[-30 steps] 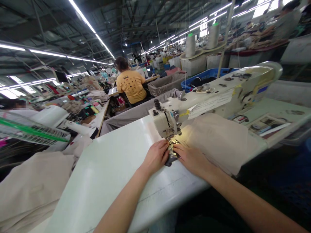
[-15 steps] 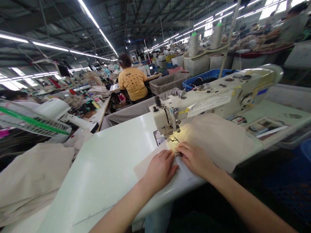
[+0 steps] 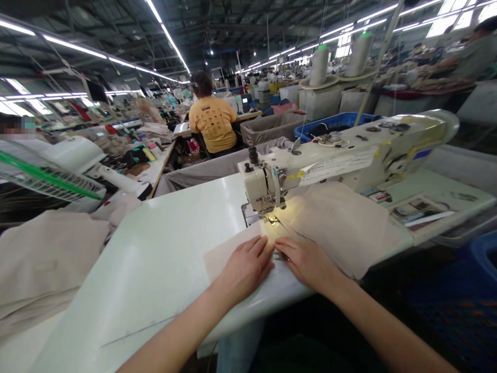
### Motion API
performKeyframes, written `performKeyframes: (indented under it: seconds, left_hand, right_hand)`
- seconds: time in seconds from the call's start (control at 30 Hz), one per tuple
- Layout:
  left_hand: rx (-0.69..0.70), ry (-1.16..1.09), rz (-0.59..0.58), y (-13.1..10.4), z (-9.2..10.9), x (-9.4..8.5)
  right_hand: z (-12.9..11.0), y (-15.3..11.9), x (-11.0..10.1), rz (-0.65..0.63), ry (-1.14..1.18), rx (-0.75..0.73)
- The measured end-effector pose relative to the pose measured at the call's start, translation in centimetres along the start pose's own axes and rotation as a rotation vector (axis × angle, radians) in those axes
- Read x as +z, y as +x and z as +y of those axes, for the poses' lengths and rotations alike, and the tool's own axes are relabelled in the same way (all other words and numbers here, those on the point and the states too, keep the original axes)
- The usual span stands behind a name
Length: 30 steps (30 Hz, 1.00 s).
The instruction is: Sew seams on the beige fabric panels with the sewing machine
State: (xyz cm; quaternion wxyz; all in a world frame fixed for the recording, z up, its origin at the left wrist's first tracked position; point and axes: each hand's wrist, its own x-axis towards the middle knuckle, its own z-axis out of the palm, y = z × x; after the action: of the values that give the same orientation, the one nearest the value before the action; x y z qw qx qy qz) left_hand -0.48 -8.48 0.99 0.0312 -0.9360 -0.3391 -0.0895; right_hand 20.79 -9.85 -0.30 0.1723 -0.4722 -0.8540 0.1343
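A beige fabric piece (image 3: 341,228) lies under the head of a sewing machine (image 3: 264,186), lit yellow around the presser foot (image 3: 273,219). My left hand (image 3: 248,264) rests flat on the fabric's left part, fingers stretched toward the presser foot. Just right of it, my right hand (image 3: 305,261) has its fingers bent and closed at the fabric's edge, fingertips close to the left ones. Something small and dark shows beneath the right fingers; I cannot make out what it is. The fabric's bulk spreads to the right of the needle area, beside the machine arm.
The pale green table (image 3: 166,248) extends left. Beige cloth (image 3: 46,259) is piled at its left, near a white fan (image 3: 73,160). A small tray (image 3: 421,210) with tools sits right. Thread cones (image 3: 319,66) stand behind. A person in a yellow shirt (image 3: 213,124) sits ahead.
The camera view has shifted slightly. Both hands stay at the fabric near the presser foot, and the right fingers have come a little closer to the left hand.
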Motion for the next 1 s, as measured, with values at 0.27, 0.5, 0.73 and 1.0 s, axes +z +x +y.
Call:
performKeyframes:
  seconds: [0.27, 0.5, 0.73, 1.0]
  left_hand:
    - [-0.003, -0.012, -0.013, 0.9, -2.0, -0.1]
    - [0.023, -0.052, -0.023, 2.7, -4.8, -0.3]
    - [0.007, -0.056, -0.023, 3.9, -7.2, -0.2]
    - [0.01, -0.069, 0.038, 3.6, -7.5, 0.4]
  right_hand:
    - [-0.1, 1.5, -0.2, -0.027, 0.027, 0.06]
    - [0.1, 4.0, -0.7, -0.044, 0.028, 0.092]
    - [0.1, 4.5, -0.7, -0.034, 0.034, 0.118]
    - [-1.9, 2.3, 0.0, -0.017, -0.065, 0.209]
